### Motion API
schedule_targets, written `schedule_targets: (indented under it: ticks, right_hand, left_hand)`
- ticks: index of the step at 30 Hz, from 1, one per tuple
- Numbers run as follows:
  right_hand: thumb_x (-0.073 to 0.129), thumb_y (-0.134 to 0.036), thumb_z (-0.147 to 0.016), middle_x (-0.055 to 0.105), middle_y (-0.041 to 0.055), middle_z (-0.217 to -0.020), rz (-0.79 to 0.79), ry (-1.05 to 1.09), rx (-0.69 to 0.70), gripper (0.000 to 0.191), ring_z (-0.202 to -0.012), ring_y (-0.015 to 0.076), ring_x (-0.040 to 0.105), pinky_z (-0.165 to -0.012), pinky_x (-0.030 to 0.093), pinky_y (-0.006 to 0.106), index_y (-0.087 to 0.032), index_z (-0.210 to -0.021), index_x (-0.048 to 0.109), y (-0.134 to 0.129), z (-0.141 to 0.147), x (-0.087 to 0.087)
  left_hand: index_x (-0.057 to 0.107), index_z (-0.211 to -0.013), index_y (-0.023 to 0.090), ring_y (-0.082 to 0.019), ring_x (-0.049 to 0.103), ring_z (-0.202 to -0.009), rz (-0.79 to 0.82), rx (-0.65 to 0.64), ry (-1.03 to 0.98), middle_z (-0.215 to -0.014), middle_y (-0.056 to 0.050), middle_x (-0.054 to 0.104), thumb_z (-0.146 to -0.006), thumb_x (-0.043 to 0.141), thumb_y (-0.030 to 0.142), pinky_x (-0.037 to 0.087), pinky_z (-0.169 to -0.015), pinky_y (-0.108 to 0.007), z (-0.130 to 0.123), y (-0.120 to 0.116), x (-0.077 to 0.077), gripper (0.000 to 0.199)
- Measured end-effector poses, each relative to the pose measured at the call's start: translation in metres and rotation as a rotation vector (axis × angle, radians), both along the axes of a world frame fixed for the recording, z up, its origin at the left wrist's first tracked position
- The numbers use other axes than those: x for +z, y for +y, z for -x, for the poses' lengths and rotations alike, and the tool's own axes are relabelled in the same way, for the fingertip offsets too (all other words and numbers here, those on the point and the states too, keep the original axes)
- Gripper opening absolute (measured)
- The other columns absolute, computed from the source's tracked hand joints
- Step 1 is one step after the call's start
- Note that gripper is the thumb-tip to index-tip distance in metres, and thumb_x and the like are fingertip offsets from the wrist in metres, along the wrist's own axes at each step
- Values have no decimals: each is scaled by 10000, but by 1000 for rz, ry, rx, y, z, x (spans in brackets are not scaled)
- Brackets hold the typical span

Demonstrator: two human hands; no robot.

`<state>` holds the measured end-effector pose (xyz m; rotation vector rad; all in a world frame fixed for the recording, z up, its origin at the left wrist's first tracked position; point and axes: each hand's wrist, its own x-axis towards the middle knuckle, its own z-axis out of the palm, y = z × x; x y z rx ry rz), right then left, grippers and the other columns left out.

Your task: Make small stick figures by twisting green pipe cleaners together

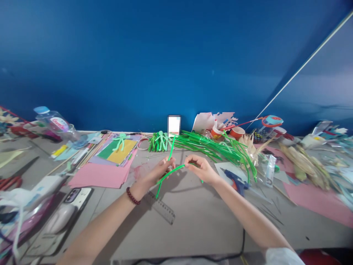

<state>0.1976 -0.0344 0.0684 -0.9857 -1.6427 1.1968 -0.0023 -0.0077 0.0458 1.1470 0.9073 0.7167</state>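
My left hand (157, 171), with a dark bead bracelet at the wrist, is closed around green pipe cleaners. One pipe cleaner (171, 148) rises from it and its lower end sticks out below the palm. Another pipe cleaner (174, 170) crosses the first at the left palm and runs to my right hand (200, 168), which pinches it between thumb and fingertips. A short green end shows beneath the right hand. Both hands are above the table, over a clear ruler (162, 209). Behind them lie a bundle of green pipe cleaners (202, 144) and a cluster of small green pipe-cleaner figures (160, 141).
Pink paper (102, 175), a phone (79, 195) and scissors (11, 182) are at the left. A blue glue gun (235, 180) lies beside my right forearm. Dried husks (303, 165) and more pink paper (317, 202) lie farther right. A blue wall (138, 66) stands behind.
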Motion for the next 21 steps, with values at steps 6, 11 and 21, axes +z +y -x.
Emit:
schedule_targets:
  ticks: [6,11,21]
  right_hand:
    - [668,-408,-728,459,-51,-579,257,329,-98,256,-487,74,397,-448,281,203,-195,-780,534,4,6,-11]
    - [663,-370,-706,560,-25,-663,269,186,-173,249,-484,71,433,-439,310,204,-183,-860,603,9,12,-30]
    - [654,-341,-719,682,44,-733,81,-62,-240,190,-700,171,621,-651,465,287,-156,-762,666,16,11,-49]
  left_hand:
    - [584,-889,164,-58,411,-468,32,34,-66,-704,4,538,-787,550,483,246,-415,-202,-9,0,-11,337]
    - [638,-899,150,-79,464,-523,-3,10,-116,-639,21,516,-715,660,412,319,-453,-203,-17,-6,-10,321]
    - [687,-717,125,-106,543,-584,93,183,-142,-662,-24,635,-552,797,285,424,-552,-228,-20,-6,-7,255]
